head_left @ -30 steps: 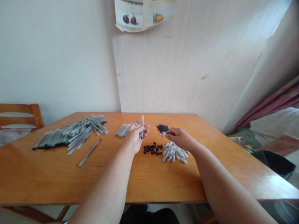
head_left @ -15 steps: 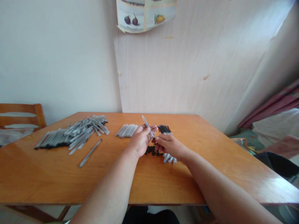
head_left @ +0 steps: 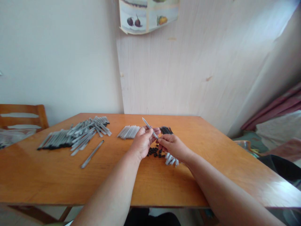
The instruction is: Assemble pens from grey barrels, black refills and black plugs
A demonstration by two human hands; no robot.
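My left hand (head_left: 142, 142) is closed round a grey pen barrel (head_left: 148, 126) that slants up and to the left. My right hand (head_left: 171, 145) pinches at the barrel's lower end, fingertips pressed together; what it holds there is too small to name. Both hands meet above a scatter of small black caps (head_left: 155, 152) and a heap of short grey pen pieces (head_left: 171, 160) on the wooden table (head_left: 150, 185). Behind the hands lie a bundle of black refills (head_left: 166, 129) and a small row of grey barrels (head_left: 129, 131).
A large pile of grey pens (head_left: 75, 135) covers the table's left side, with one single pen (head_left: 92, 154) lying apart in front of it. A wooden chair (head_left: 22, 116) stands at the left. A pale board (head_left: 178, 62) leans on the wall behind.
My right hand left the refill bundle and came left to meet my left hand at the barrel's lower end. The barrel tilted from upright to slanting.
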